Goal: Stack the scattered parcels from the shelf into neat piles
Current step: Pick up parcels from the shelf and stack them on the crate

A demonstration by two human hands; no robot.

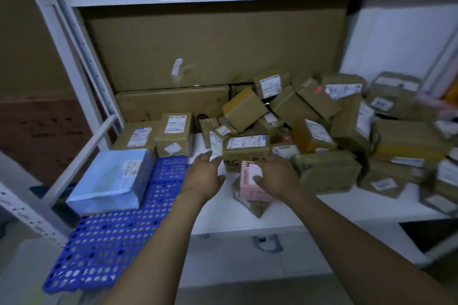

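Many brown taped parcels with white labels lie in a loose heap [309, 116] across the middle and right of the white shelf [285, 215]. A long brown parcel [245, 147] lies at the front of the heap. Below it a pink parcel [250, 187] lies tilted on a clear-wrapped packet. My left hand [205, 176] reaches toward the long parcel's left end with fingers straight and holds nothing. My right hand [276, 173] hovers over the pink parcel, its fingers loosely extended to the long parcel's front and its thumb above the pink one.
A light blue wrapped parcel [111, 181] lies on a blue perforated mat [111, 242] at the left. Behind it stand two brown parcels [173, 134] side by side. Large flat cartons [210, 49] line the back. A white shelf upright [81, 57] rises on the left.
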